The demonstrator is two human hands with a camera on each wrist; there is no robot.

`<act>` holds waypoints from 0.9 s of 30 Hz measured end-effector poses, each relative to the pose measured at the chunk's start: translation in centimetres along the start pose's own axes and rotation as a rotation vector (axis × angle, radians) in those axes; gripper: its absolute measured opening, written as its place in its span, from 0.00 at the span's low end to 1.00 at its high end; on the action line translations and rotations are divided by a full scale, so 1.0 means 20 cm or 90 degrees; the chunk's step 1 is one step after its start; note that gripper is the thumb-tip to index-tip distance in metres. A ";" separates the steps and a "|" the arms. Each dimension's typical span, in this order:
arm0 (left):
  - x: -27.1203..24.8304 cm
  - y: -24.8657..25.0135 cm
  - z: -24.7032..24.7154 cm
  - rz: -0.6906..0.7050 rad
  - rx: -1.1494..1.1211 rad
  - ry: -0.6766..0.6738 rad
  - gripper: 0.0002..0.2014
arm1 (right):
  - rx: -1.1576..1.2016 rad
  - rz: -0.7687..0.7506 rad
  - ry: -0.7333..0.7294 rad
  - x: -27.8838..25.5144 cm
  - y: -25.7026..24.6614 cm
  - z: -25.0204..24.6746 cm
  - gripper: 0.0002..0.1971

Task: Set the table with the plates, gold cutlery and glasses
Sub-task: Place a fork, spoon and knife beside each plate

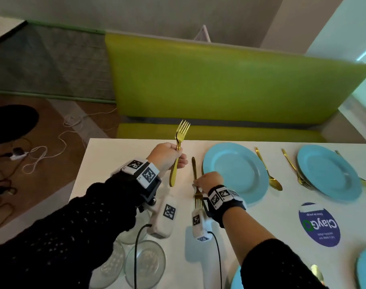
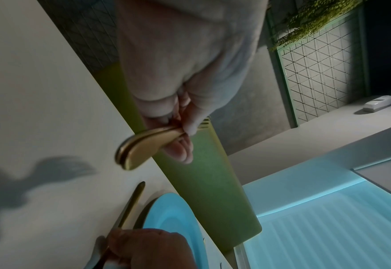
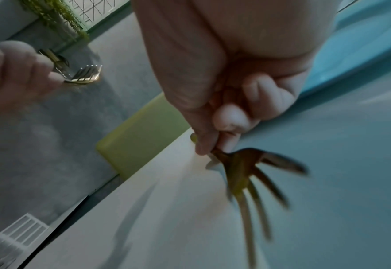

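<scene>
Gold fork (image 1: 195, 185) pinched in right hand (image 1: 209, 181) beside blue plate (image 1: 234, 174); left hand (image 1: 167, 156) grips spare forks (image 1: 178, 151) above surface (image 1: 115, 163). Loose stacked handles could slip and clatter.

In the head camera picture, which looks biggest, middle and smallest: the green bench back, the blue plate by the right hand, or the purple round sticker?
1. Green bench back, by far the biggest.
2. Blue plate beside the right hand.
3. Purple round sticker, smallest, though it lies nearer the camera.
</scene>
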State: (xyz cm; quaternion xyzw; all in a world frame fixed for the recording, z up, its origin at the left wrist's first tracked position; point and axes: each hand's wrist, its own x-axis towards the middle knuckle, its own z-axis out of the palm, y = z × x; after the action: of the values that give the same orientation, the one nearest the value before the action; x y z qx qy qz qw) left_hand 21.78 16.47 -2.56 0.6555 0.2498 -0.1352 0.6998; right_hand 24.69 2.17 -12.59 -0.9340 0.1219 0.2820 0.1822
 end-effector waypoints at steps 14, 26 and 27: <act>0.06 -0.01 0.05 -0.023 0.031 0.015 0.07 | 0.059 0.027 0.108 0.08 0.00 -0.04 0.16; 0.07 -0.01 0.04 -0.019 0.046 0.028 0.04 | 0.074 0.021 0.117 0.12 0.01 -0.08 0.20; 0.07 -0.01 0.05 -0.018 0.045 0.027 0.04 | 0.073 0.021 0.116 0.12 0.00 -0.08 0.20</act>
State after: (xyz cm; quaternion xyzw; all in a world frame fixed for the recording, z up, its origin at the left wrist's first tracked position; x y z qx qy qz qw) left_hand 22.98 15.73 -3.41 0.6789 0.2691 -0.1398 0.6687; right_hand 27.39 1.11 -12.70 -0.9418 0.1693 0.1911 0.2186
